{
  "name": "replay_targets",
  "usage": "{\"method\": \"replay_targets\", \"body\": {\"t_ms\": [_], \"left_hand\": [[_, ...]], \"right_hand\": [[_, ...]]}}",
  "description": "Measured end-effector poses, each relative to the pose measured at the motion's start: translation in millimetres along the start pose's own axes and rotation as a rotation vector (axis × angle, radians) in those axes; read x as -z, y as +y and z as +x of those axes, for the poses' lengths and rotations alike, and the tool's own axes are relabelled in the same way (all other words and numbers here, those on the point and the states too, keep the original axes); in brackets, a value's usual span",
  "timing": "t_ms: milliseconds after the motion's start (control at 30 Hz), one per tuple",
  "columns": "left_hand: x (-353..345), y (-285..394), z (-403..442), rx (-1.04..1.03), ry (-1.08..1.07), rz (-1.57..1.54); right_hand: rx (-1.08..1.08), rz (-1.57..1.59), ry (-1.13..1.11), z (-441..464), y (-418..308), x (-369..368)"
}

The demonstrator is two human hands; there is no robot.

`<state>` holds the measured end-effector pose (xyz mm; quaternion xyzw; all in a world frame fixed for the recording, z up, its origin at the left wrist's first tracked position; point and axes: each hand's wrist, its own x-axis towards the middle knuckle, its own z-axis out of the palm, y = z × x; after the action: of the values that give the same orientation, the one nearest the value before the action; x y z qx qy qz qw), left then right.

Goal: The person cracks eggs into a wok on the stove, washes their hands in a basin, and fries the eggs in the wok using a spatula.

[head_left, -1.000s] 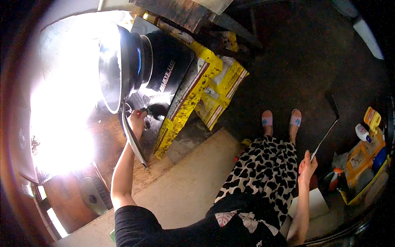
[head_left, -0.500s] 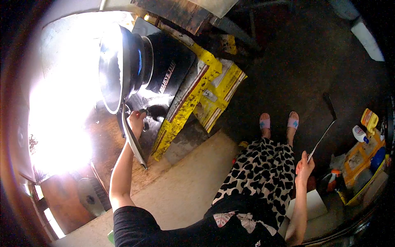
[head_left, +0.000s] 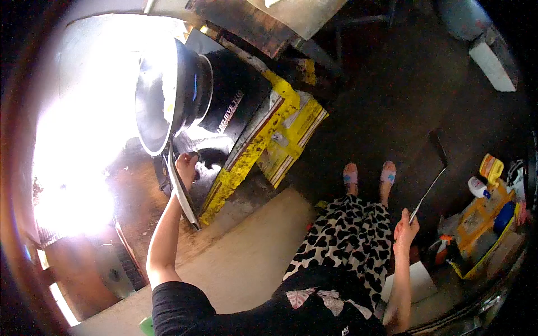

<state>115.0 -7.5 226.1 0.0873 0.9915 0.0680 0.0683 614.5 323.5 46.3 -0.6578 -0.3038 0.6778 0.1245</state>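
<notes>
My left hand (head_left: 186,167) is closed around the stove knob at the front of a black gas stove (head_left: 238,84), just beyond a long pan handle. The handle belongs to a wok (head_left: 155,98) that sits on the burner over a blue flame; glare hides part of its inside. Off to the right, my right hand (head_left: 404,228) is wrapped round the thin metal handle of a spatula (head_left: 430,187). The spatula's dark blade points away from me over the dark floor, touching nothing.
Yellow dirty packaging (head_left: 291,134) lines the stove's edge. A pale counter (head_left: 252,241) lies in front of me. At the right stands a box (head_left: 485,218) with bottles and a yellow pack. A wooden board (head_left: 246,22) is beyond the stove. Strong light glares at left.
The view has shifted slightly. My right hand and the spatula now appear a little further left and lower. My left hand stays at the knob, and the wok has not visibly moved.
</notes>
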Motion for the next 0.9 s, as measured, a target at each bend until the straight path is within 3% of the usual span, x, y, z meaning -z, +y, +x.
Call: {"method": "replay_targets", "body": {"t_ms": [33, 133, 167, 233, 300, 367, 433, 500, 633, 700, 767, 800, 833, 900], "left_hand": [[0.5, -1.9, -2.4, 0.026, -0.027, -0.051], [-18.6, -21.3, -14.1, -0.043, 0.198, -0.254], [-15.6, -29.4, -18.3, 0.156, 0.165, 0.013], [-21.1, -41.3, -39.2, -0.002, 0.337, -0.087], [-14.2, -38.3, -62.2, 0.458, 0.277, -0.865], [-13.1, -18.1, -101.3, 0.193, 0.415, -0.258], [-20.8, -17.8, -130.1, 0.206, 0.44, -0.326], [-23.1, -5.3, -164.6, 0.505, 0.133, -0.613], [-85.4, -3.2, -230.6, 0.447, 0.104, -0.587], [-102.1, 2.7, -256.3, 0.508, -0.039, -0.714], [-119.6, 5.2, -276.7, 0.56, -0.029, -0.676], [-99.1, 13.4, -281.3, 0.646, -0.231, -0.779], [-108.4, 3.9, -276.1, 0.642, -0.222, -0.8], [-111.6, -13.8, -268.2, 0.819, -0.527, -1.234]], "right_hand": [[-0.034, -0.009, 0.011, -0.9, -3.5, -0.2], [0.055, 0.017, -0.016, -4.8, -0.1, 7.0], [0.082, 0.002, -0.003, 3.5, 5.5, 14.5], [0.065, -0.013, 0.02, -26.2, -34.1, 0.7], [0.121, -0.056, 0.019, -40.2, -51.1, 1.7], [0.147, -0.052, -0.02, -44.3, -60.0, 6.2], [0.193, -0.067, -0.028, -46.1, -65.7, 10.9], [0.229, -0.056, -0.045, -53.1, -78.1, 9.0], [0.301, -0.057, -0.08, -70.5, -100.6, 0.0], [0.353, -0.05, -0.119, -76.4, -110.1, -7.0], [0.385, -0.043, -0.107, -75.6, -112.6, -13.1], [0.398, -0.069, -0.099, -75.6, -115.4, -15.9], [0.418, -0.07, -0.107, -75.2, -118.2, -21.2], [0.424, -0.108, -0.116, -76.0, -117.9, -25.1]]}}
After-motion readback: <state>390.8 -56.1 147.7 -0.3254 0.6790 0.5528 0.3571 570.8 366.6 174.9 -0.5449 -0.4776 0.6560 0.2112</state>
